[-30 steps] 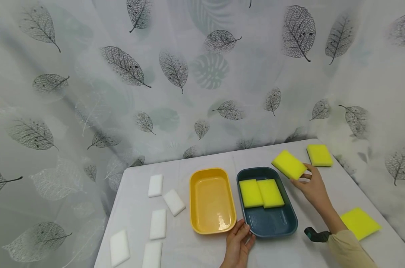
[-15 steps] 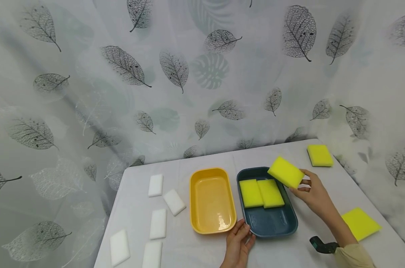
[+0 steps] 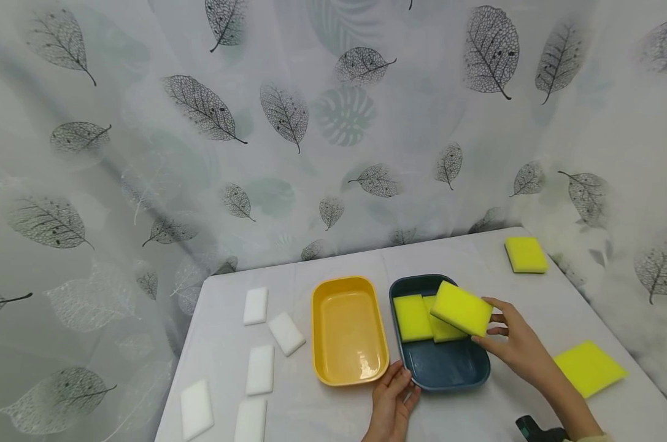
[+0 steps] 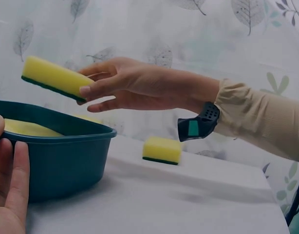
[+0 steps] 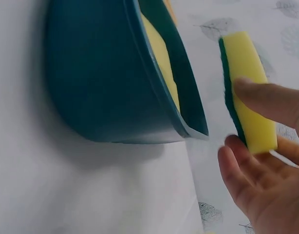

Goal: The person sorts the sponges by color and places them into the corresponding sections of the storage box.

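My right hand (image 3: 512,334) pinches a yellow sponge (image 3: 462,309) with a dark green scouring side by its right end. In the head view the sponge is tilted and overlaps the dark blue tub (image 3: 449,374); the left wrist view (image 4: 57,78) has it raised above the rim, green side down. Two more sponges (image 3: 412,318) lie side by side inside, the right one partly hidden behind the held one. My left hand (image 3: 391,402) touches the tub's near left corner, its fingers (image 4: 19,170) extended against the outer wall.
A yellow tub (image 3: 350,331) with a bare inside stands left of the blue one. Several white sponge blocks (image 3: 260,368) lie on the table's left side. Other yellow sponges lie at the far right corner (image 3: 525,255) and behind my right forearm (image 3: 589,368).
My right hand has brought the sponge left and toward me, from beside the blue tub's far right corner to over its right side. My left hand stays at the tub's corner.
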Motion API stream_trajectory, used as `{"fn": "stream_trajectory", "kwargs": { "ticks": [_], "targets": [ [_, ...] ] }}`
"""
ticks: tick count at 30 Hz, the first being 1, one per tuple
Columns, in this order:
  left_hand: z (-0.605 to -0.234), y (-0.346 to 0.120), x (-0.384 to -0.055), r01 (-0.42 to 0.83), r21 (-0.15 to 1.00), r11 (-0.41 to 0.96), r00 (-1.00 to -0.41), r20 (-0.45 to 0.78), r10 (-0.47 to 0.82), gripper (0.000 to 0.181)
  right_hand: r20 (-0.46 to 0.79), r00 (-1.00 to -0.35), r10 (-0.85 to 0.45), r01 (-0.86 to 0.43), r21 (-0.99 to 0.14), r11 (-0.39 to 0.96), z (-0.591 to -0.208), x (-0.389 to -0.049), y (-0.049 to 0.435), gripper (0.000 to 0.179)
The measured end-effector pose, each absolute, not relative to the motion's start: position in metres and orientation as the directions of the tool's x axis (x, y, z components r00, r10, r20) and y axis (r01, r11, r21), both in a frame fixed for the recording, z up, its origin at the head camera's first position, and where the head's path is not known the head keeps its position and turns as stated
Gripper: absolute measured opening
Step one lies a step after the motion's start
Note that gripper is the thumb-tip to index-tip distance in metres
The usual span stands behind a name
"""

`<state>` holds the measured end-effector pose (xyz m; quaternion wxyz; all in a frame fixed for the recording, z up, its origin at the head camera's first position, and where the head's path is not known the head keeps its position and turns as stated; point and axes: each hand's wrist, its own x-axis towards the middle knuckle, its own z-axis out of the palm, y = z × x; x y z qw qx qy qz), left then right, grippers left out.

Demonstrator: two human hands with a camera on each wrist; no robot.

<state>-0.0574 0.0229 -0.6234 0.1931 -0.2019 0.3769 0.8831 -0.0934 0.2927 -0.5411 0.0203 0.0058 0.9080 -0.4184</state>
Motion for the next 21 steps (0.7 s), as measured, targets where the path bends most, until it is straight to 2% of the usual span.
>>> {"fn": "stream_trajectory", "kwargs": {
  "ticks": [13,21],
  "targets": [
    [-0.6215,0.0233,-0.0568,-0.492,0.591,-0.640,-0.843,-0.506,0.181,0.021,-0.034,-0.974,-0.223,-0.129,-0.728,0.673,-0.5382,-0.0898,0.2892,0.083],
    [-0.6219,0.0238,-0.0582,-0.508,0.579,-0.638,-0.826,-0.537,0.170,0.023,-0.035,-0.944,-0.327,-0.228,-0.648,0.727,-0.5415,-0.0905,0.2867,0.079]
  ]
}}
